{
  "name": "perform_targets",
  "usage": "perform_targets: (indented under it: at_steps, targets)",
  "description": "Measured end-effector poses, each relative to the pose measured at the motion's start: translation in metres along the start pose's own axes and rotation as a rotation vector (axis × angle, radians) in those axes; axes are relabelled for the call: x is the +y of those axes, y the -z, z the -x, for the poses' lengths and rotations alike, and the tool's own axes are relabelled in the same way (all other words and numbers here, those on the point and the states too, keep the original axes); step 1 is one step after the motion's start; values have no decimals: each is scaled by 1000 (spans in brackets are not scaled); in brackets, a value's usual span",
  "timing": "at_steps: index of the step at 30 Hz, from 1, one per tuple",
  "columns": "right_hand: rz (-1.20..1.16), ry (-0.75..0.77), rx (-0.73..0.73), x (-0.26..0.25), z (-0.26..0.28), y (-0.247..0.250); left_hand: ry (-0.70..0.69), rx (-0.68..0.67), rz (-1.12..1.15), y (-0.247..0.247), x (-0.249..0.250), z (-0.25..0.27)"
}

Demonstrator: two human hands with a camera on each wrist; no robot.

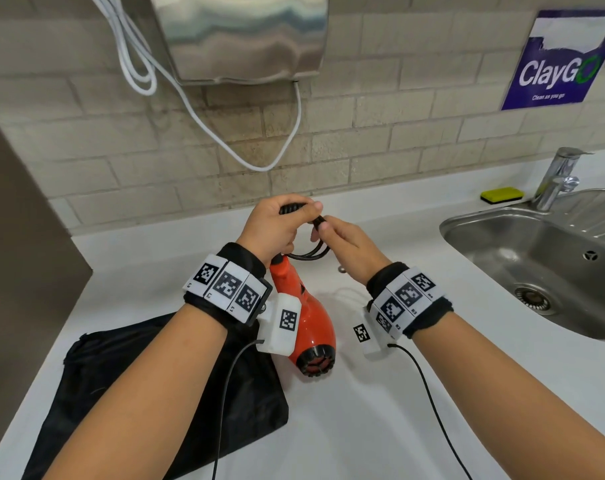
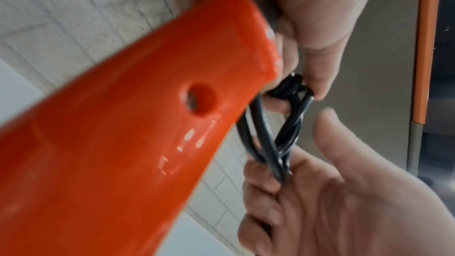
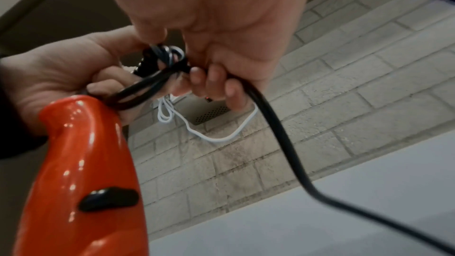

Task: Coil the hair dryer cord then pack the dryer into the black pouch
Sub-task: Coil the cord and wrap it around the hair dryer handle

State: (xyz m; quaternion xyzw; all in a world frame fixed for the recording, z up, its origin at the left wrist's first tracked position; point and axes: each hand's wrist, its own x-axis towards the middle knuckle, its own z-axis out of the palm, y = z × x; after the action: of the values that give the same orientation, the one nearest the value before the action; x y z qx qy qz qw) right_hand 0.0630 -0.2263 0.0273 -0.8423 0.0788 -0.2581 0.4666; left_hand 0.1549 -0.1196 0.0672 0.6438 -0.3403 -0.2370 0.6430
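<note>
An orange hair dryer (image 1: 306, 323) hangs nozzle-down just above the white counter, its handle (image 2: 147, 124) running up into my left hand (image 1: 280, 225). That hand grips the bundled black cord (image 1: 308, 254) together with the handle end (image 3: 81, 143). My right hand (image 1: 342, 242) pinches the same cord loops (image 3: 157, 83) from the right, touching the left hand's fingers. One cord strand (image 3: 283, 139) trails from the right hand down toward the counter. The black pouch (image 1: 162, 403) lies flat on the counter at lower left, partly under my left forearm.
A steel sink (image 1: 543, 258) with a faucet (image 1: 557, 178) is set into the counter on the right, a yellow sponge (image 1: 501, 195) behind it. A steel hand dryer (image 1: 242, 36) with a white cable (image 1: 259, 164) hangs on the brick wall. White counter (image 1: 363, 410) spreads in front.
</note>
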Motion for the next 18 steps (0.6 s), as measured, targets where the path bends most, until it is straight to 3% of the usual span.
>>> perform_targets:
  at_steps: [7, 10, 18]
  targets:
    - [-5, -61, 19, 3, -7, 11, 30, 54, 41, 4, -1, -1]
    - [-25, -71, 77, -4, -15, 20, 27, -21, 9, 6, -2, 0]
    - [109, 73, 222, -24, -18, 21, 16, -132, -80, 7, -1, -1]
